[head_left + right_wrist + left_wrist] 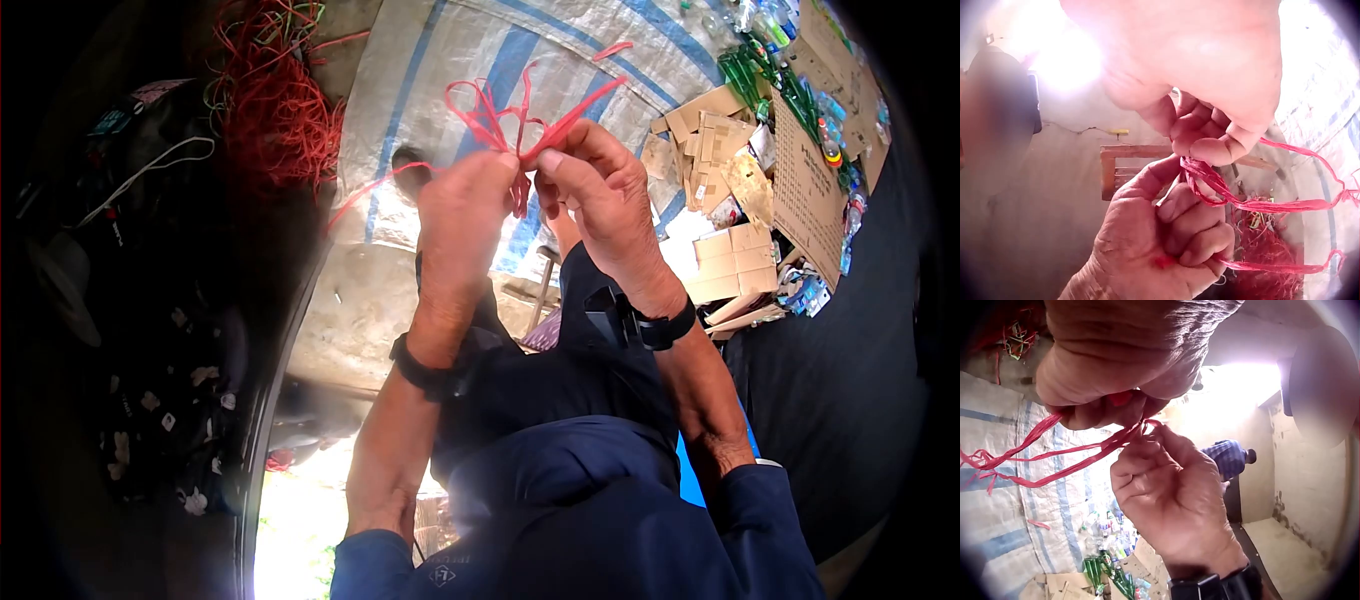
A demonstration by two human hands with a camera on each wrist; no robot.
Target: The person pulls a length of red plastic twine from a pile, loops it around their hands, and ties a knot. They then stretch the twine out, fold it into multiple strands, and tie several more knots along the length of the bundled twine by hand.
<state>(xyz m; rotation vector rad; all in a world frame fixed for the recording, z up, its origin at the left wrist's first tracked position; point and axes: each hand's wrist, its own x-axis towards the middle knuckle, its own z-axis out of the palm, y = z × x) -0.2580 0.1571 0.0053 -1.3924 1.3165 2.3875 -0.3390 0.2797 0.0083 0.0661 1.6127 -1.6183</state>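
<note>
Blue-striped white sheeting (450, 60) covers the ground ahead of me, and out in front of it, all eyes on the fingertips! My left hand (465, 210) has the red twine (1260, 205) pinched between thumb and forefinger, the other fingers curled in tight, with a strand coming out from under them. Right beside it, fingertips almost meeting, my right hand (605, 195) nips the same twine, thumb against bent fingers. So both grips are on, and the twine is bunched between them, its loops and loose ends fanning out beyond my fingers, a short bit hanging below.

Moving back along the arms: a dark strap (430, 378) round my left wrist, a dark band (665, 325) round my right, and dark trousers (560, 385) underneath.

Wider now! Off to my left, a tangled heap of red strands (275, 115); up on the sheeting, one loose red scrap (613, 50). Over to my right, flattened cardboard (735, 260) piles up beside green bottles (738, 75). Further out, a wooden frame (1108, 172) stands in the background, and someone in a blue checked shirt (1227, 459) is near the pale wall (1304, 462).
</note>
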